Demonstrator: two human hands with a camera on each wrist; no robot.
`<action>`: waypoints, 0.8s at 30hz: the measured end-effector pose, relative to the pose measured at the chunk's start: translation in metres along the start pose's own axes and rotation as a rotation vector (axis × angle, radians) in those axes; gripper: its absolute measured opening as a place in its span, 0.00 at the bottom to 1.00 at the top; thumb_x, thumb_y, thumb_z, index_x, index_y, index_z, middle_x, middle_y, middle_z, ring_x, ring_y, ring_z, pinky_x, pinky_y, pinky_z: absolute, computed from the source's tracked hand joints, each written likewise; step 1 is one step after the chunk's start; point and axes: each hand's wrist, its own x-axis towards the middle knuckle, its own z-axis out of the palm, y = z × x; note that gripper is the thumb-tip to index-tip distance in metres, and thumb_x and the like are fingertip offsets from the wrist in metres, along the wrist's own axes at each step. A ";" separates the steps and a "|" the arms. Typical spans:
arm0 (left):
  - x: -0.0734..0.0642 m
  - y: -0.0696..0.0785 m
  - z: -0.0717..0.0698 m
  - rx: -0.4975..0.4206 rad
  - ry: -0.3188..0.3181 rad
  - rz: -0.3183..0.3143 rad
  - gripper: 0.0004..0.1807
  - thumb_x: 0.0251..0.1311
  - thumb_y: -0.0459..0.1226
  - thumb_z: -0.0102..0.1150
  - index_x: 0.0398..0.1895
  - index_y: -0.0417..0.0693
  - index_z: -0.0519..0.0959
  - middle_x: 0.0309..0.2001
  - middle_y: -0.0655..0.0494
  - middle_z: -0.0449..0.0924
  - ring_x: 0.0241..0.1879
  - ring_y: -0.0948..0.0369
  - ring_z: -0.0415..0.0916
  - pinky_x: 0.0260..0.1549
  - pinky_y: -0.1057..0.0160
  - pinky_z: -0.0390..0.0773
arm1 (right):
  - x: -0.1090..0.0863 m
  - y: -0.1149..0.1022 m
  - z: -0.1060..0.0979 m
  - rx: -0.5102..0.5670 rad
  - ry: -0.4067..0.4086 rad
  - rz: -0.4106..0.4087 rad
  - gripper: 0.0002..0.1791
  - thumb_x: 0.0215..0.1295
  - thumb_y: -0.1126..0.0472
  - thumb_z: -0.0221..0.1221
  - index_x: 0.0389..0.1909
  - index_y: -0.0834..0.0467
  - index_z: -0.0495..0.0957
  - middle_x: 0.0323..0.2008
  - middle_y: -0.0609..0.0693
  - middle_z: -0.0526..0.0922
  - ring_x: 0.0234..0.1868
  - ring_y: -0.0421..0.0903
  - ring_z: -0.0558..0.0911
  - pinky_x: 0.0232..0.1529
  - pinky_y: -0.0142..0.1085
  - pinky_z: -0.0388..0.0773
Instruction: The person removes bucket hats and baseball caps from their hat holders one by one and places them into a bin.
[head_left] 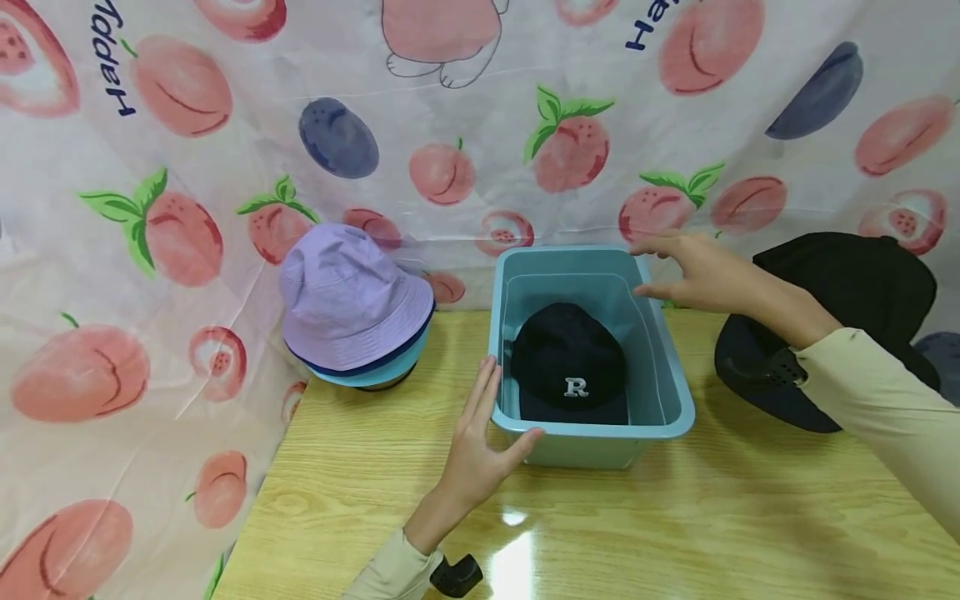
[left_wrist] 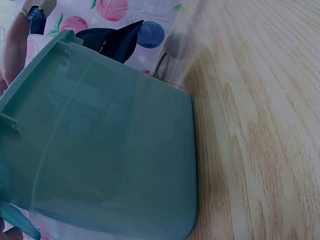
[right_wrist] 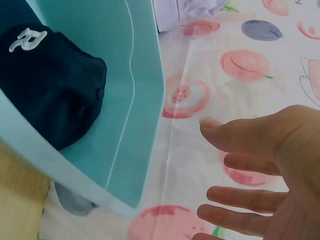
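Lilac bucket hat [head_left: 352, 292] at left, stacked on other hats. Next, left hand [head_left: 480, 454]: fingers straight, thumb spread, at near-left corner of blue bin [head_left: 600, 431]. Bin upright on wooden table [head_left: 360, 500], black cap with white R [head_left: 566, 350] inside, brim toward the person. Right hand [head_left: 705, 271]: empty, fingers apart, just beside bin's far-right corner. Black headwear [head_left: 862, 275] far right, partly behind right forearm

2 cream sleeves [head_left: 885, 408], black wrist devices [head_left: 456, 576]

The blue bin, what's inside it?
A dark cap with a pale R lies inside the blue bin. The cap hides what's underneath, so I can't tell if anything else is there.
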 end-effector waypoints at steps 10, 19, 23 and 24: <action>0.000 0.001 0.000 -0.003 -0.001 0.000 0.49 0.56 0.54 0.62 0.74 0.44 0.50 0.75 0.52 0.44 0.72 0.56 0.46 0.61 0.47 0.61 | -0.008 0.012 -0.014 -0.043 0.043 0.011 0.29 0.53 0.60 0.68 0.55 0.66 0.74 0.54 0.67 0.74 0.56 0.65 0.71 0.54 0.65 0.65; 0.000 0.001 0.000 0.016 0.010 0.008 0.49 0.56 0.53 0.63 0.74 0.44 0.51 0.75 0.52 0.45 0.72 0.56 0.46 0.61 0.47 0.61 | -0.018 0.026 -0.024 -0.072 0.042 0.047 0.30 0.53 0.58 0.68 0.56 0.65 0.73 0.55 0.68 0.72 0.57 0.67 0.68 0.53 0.67 0.63; 0.001 0.001 0.000 0.014 0.014 0.012 0.49 0.56 0.53 0.63 0.74 0.44 0.51 0.74 0.51 0.45 0.72 0.56 0.45 0.62 0.47 0.61 | -0.023 0.033 -0.030 -0.090 0.052 0.061 0.30 0.53 0.58 0.68 0.56 0.66 0.73 0.54 0.69 0.72 0.55 0.67 0.69 0.51 0.66 0.65; 0.001 0.001 0.001 0.014 0.016 0.014 0.49 0.56 0.53 0.63 0.74 0.43 0.51 0.74 0.51 0.45 0.72 0.55 0.46 0.61 0.47 0.61 | -0.024 0.035 -0.031 -0.091 0.053 0.057 0.30 0.53 0.58 0.68 0.56 0.66 0.73 0.54 0.70 0.72 0.54 0.67 0.69 0.51 0.66 0.64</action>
